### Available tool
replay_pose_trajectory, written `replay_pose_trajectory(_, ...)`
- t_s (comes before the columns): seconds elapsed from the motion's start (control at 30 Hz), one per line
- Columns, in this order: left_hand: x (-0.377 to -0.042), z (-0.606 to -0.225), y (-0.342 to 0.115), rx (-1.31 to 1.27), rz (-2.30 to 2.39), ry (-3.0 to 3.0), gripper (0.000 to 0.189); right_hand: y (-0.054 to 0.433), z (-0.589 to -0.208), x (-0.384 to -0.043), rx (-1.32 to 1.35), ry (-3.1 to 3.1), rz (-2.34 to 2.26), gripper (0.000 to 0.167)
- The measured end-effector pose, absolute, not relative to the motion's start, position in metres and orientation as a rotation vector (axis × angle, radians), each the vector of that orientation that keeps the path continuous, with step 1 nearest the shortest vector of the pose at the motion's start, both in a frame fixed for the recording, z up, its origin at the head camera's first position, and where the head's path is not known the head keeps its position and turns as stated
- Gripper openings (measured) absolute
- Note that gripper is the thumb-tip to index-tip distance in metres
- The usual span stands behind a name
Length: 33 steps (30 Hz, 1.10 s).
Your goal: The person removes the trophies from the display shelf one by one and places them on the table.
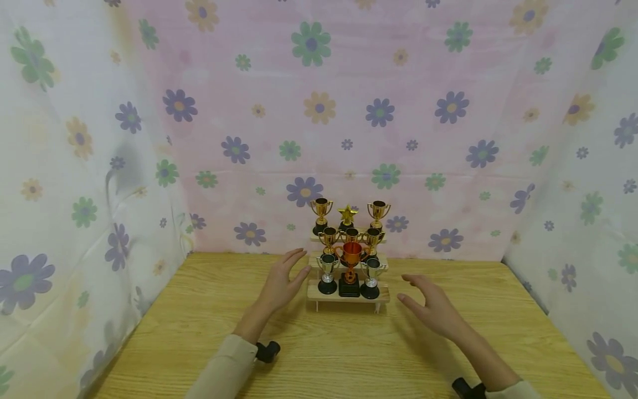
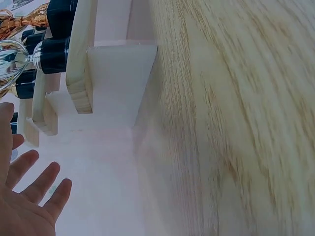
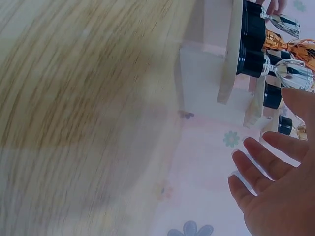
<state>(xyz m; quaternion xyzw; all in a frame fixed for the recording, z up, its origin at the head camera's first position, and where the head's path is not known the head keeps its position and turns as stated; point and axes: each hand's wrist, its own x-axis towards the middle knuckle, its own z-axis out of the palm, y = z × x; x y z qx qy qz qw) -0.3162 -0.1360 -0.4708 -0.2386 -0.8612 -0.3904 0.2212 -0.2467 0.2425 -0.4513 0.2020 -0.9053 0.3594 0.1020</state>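
Observation:
A three-tier wooden display stand (image 1: 319, 293) holds several small trophy cups on black bases. On its front step, a larger orange-bronze trophy (image 1: 351, 254) stands between two silver trophies, the left one (image 1: 328, 267) and the right one (image 1: 372, 270). Gold cups fill the middle step, and a gold star trophy (image 1: 347, 215) sits between two gold cups at the top. My left hand (image 1: 283, 282) hovers beside the stand's left side, fingers extended, holding nothing. To the stand's right, my right hand (image 1: 438, 307) is held apart from it, fingers spread and loosely bent, also holding nothing.
The stand rests on a wood-grain table (image 1: 339, 354) near its back edge. Flower-patterned cloth (image 1: 269, 77) hangs behind the table and along both sides. Each wrist carries a black camera mount, such as the left one (image 1: 268, 352).

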Motion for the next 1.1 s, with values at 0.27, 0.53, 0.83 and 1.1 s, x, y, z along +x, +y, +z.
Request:
replay_pose_trajectory(0.27, -0.318, -0.471, -0.127, -0.648, -1.1, -2.378, 0.046, 0.231, -0.455, -0.249, 0.614, -2.618, 1.078, 0.051)
replay_pose_trajectory(0.53, -0.32, -0.47, -0.119, -0.66, -1.125, -2.325, 0.043, 0.22, -0.458, -0.251, 0.612, -2.578, 1.078, 0.048)
replay_pose_trajectory(0.83, -0.326, -0.476, -0.115, -0.658, -1.137, -2.309, 0.04, 0.208, -0.46, -0.253, 0.56, -2.584, 1.133, 0.048)
replay_pose_trajectory(1.1, -0.331, -0.479, -0.112, -0.666, -1.176, -2.304, 0.037, 0.197, -0.465, -0.257, 0.529, -2.559, 1.18, 0.047)
